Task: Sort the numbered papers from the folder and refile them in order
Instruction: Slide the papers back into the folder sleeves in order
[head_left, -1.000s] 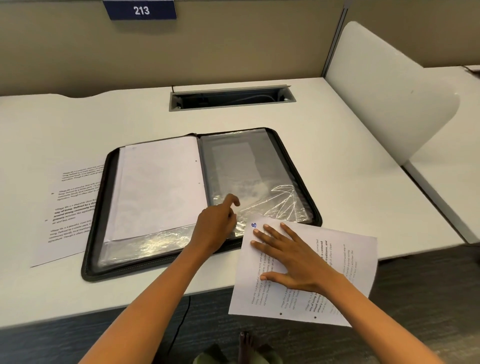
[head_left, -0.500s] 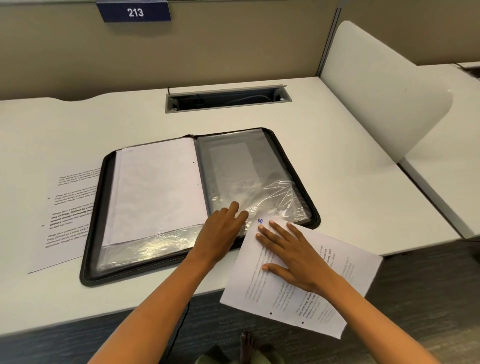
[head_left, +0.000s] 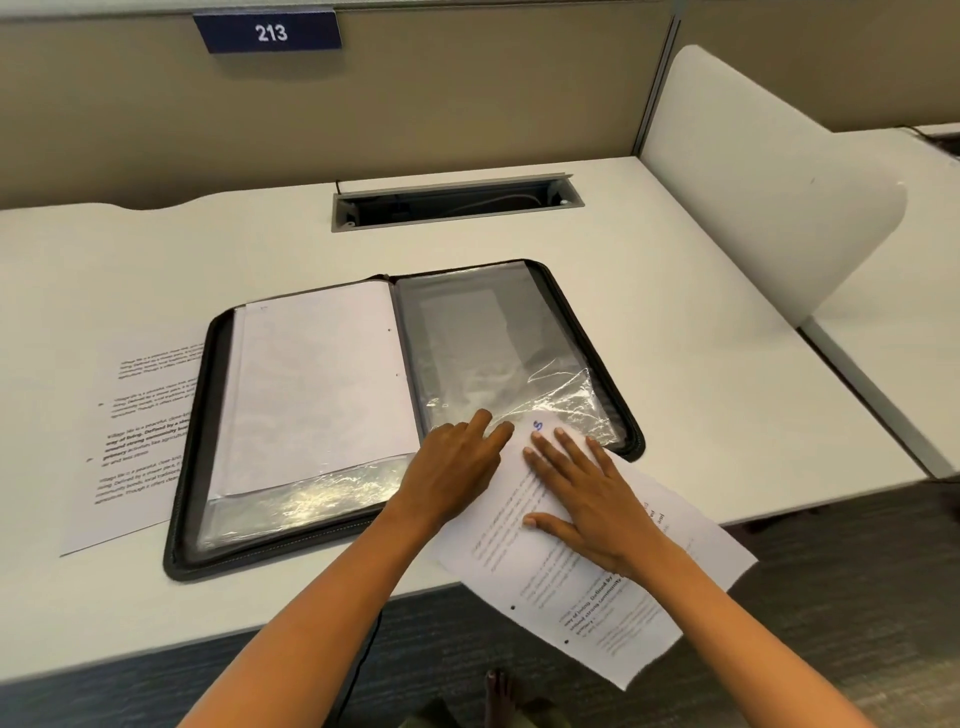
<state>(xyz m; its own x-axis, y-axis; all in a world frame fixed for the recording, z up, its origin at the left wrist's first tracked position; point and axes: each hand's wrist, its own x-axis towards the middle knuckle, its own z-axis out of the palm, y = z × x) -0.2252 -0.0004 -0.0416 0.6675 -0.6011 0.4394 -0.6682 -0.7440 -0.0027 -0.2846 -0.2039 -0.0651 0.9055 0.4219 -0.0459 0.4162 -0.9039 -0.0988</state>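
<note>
So the black zip folder (head_left: 400, 415) lies open flat on the white desk (head_left: 701, 338), and everything else sits around that. Its left half carries a stack of white sheets (head_left: 311, 389) tucked in a clear sleeve; its right half shows a crinkly empty plastic sleeve (head_left: 498, 358). The person's right hand (head_left: 587, 499) presses flat, fingers straight and spread, on a printed page (head_left: 587, 587) with a blue handwritten number at its top corner (looks like an 8 or a 5, can't tell which). That page lies tilted at the folder's near right corner, its top end over the sleeve's lower edge, and a good part of it hangs off the desk's front edge. The left hand (head_left: 457, 467) rests palm down right beside it on the folder's near edge, fingers mostly straight and touching the sleeve opening; whether they pinch the plastic can't be told. Another printed sheet (head_left: 140, 431) lies on the desk left of the folder, partly tucked under its edge. Behind the folder sits a cable slot (head_left: 457, 205), and a "213" sign (head_left: 270, 32) is on the partition above.
</note>
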